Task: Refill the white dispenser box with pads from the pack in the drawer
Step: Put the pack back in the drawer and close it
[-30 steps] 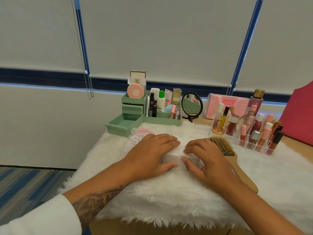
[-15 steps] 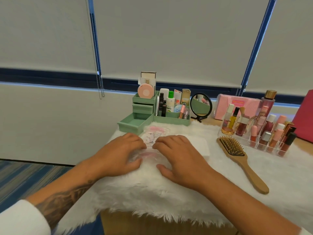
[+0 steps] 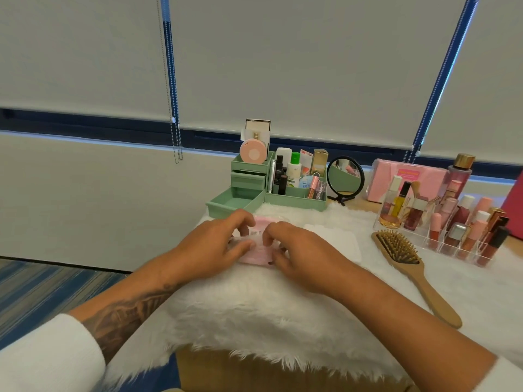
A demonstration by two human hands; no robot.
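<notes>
Both hands on the pack of pads [image 3: 254, 247], which lies on the white fur cover [image 3: 254, 312] of the desk, just in front of the open bottom drawer [image 3: 229, 200] of the green organiser [image 3: 294, 198]. Pack is clear plastic with pink print, soft and crinkled; its long axis seems to run toward and away from the person, though the hands cover most of it.

Left hand [image 3: 209, 250]: fingers curled, thumb and forefinger tips closed on the pack's left upper edge. Right hand [image 3: 300, 256]: fingers bent, tips pinching the pack's right side near its middle. The two pinches sit close together, facing one another across the top of the pack. Reads as an attempt to pull the film apart or find its opening. Whether it is open yet, cannot tell.

White dispenser box [image 3: 336, 239] lies flat on the fur just to the right of the pack, partly behind the right hand. It is nearer the right hand than the left, so pads coming out of the pack would travel a short way rightward. Whether the lid is on or off does not show.

Wooden hairbrush [image 3: 407, 264] lies further right, well apart from the box, handle toward the person.

Risk, as judged: thin film could tear suddenly and spill pads into the fur.
</notes>
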